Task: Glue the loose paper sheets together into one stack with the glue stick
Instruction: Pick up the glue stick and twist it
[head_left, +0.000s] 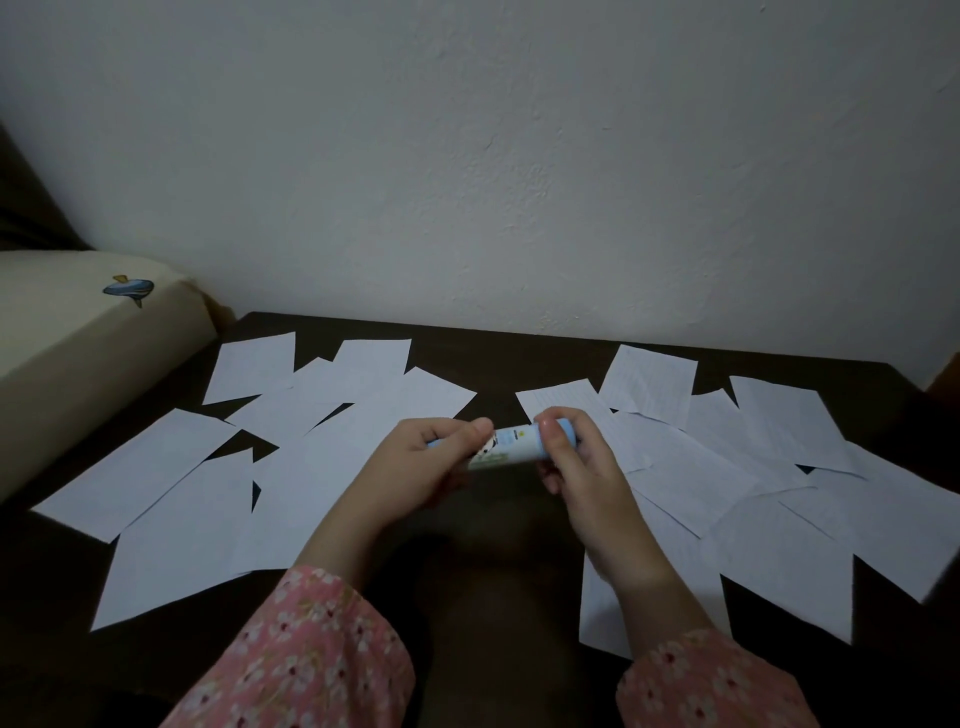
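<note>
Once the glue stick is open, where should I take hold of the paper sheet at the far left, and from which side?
Probably by the far-left paper sheet at its outer left corner, coming in from the left. That end lies bare on the dark table, while its right side is overlapped by neighbouring sheets. It lies flat, so slide a fingertip under the edge first. Both hands are now on the glue stick.

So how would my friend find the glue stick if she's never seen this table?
Look at the dark table covered in white paper sheets. In the gap between the two spreads, both hands meet above it. The glue stick lies sideways between them: the only small tube, white with a light blue cap.
</note>
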